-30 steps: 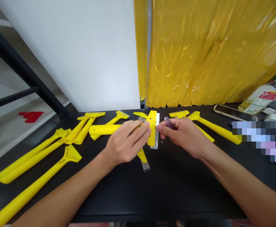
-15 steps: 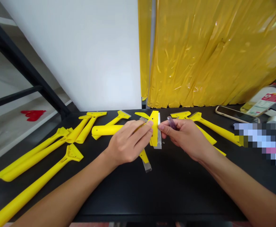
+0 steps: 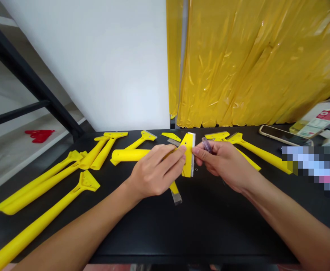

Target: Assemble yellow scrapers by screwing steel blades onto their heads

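Note:
My left hand is closed around a yellow scraper, its handle pointing left and its wide head turned to the right. Along the head's right edge runs a thin blade with a clear strip. The thumb and forefinger of my right hand pinch at that edge. Tucked in the same hand is a screwdriver with a see-through purple handle, mostly hidden by the fingers. Under my left hand lies another yellow piece with a clear end. A loose yellow plate and a blade lie behind.
Several yellow scrapers lie on the black table to the left, and more scrapers lie right. A tiny ring sits near my right hand. A phone rests at the back right. Yellow plastic sheeting hangs behind.
The scraper head has tilted slightly and shifted a little right. The clear strip now sits closer along the head's edge. My right fingers stay at that edge.

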`<control>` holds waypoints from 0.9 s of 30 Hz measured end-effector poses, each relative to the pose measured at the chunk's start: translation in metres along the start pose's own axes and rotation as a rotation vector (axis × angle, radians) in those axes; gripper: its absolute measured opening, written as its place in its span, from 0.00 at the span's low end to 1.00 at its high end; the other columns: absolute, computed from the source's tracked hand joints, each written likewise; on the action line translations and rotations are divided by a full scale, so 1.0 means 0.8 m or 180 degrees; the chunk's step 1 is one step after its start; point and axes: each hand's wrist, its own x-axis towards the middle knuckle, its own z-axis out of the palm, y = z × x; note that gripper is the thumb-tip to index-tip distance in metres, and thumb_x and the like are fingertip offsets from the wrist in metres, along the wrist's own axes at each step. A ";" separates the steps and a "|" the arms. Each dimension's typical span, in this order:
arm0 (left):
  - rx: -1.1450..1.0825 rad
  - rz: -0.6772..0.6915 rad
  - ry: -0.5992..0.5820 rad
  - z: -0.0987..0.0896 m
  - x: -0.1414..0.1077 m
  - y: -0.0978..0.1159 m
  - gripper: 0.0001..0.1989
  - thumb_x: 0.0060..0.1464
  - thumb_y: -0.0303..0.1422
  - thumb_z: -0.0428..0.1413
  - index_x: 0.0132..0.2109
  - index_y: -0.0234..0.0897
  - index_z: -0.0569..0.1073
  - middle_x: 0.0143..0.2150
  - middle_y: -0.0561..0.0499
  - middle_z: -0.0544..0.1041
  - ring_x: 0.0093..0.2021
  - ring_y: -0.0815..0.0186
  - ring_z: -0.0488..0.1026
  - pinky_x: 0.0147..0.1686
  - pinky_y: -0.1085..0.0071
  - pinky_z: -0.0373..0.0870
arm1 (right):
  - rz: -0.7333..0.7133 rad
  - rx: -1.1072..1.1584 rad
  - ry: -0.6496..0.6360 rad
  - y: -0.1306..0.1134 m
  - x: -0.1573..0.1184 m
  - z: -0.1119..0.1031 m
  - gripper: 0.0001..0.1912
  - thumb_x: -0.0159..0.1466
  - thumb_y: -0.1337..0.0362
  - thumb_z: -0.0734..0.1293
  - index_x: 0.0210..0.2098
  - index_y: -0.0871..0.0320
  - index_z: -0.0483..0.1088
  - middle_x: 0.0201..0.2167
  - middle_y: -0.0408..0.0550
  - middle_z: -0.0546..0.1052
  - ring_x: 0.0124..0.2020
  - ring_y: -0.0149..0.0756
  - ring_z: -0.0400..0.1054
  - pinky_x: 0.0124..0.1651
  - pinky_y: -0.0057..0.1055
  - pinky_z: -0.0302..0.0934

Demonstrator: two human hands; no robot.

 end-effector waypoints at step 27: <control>-0.0092 -0.0035 0.0118 -0.003 -0.003 -0.006 0.12 0.56 0.19 0.62 0.49 0.27 0.77 0.52 0.34 0.81 0.51 0.49 0.78 0.44 0.53 0.80 | 0.0374 0.0766 -0.0355 -0.002 0.002 -0.005 0.19 0.58 0.49 0.76 0.28 0.59 0.72 0.25 0.40 0.70 0.17 0.21 0.46 0.19 0.28 0.37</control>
